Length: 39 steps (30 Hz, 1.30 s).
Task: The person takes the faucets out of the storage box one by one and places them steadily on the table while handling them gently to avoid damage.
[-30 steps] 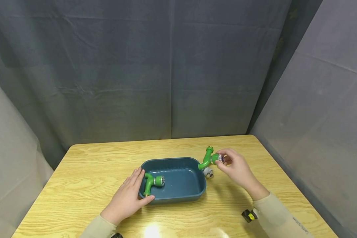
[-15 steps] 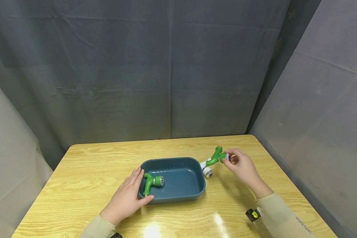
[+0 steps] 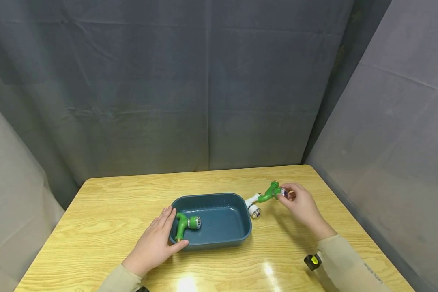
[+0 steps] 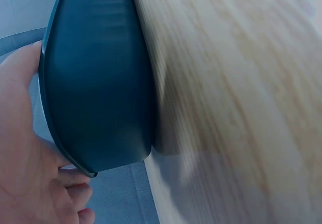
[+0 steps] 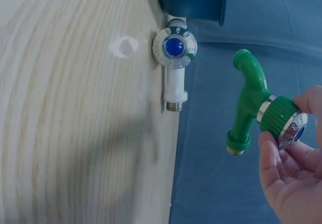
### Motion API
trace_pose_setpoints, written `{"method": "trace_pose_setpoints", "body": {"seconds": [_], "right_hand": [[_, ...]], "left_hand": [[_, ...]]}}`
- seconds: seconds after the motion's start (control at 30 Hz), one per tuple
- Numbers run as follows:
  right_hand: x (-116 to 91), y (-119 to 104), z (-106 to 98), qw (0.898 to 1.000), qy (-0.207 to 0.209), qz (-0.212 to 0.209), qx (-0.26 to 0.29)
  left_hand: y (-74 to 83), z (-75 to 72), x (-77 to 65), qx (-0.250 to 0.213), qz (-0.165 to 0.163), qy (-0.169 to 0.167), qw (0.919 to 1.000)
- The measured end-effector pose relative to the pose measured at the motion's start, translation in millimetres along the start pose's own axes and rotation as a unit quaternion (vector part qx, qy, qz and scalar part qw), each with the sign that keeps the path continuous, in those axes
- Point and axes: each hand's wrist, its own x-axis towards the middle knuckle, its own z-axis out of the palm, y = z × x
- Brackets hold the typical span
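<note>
On the wooden table (image 3: 113, 211), the blue basin (image 3: 224, 225) has the left hand (image 3: 155, 243) at its left end, fingers relaxed across the rim, probably to steady it. The right hand (image 3: 303, 203) pinches the raised green tap (image 3: 269, 193) by its knob, likely because that ribbed end gives good purchase. Of 2 taps not held, the other green tap (image 3: 183, 225) lies inside the basin, the white tap (image 3: 254, 209) just beside its right end.

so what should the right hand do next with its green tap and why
Probably lower the held green tap onto the table, clear of the white tap: the right hand pinches it by the knob above the table, outside the blue bin, and has carried it away from the bin over the last second.
</note>
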Motion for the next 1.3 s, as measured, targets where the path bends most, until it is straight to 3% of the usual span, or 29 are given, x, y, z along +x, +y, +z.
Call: {"method": "trace_pose_setpoints", "body": {"seconds": [1.3], "right_hand": [[11, 27, 23, 0.998, -0.040, 0.031, -0.023]], "left_hand": [[-2.0, 1.6, -1.2, -0.007, -0.007, 0.000, 0.9999]]}}
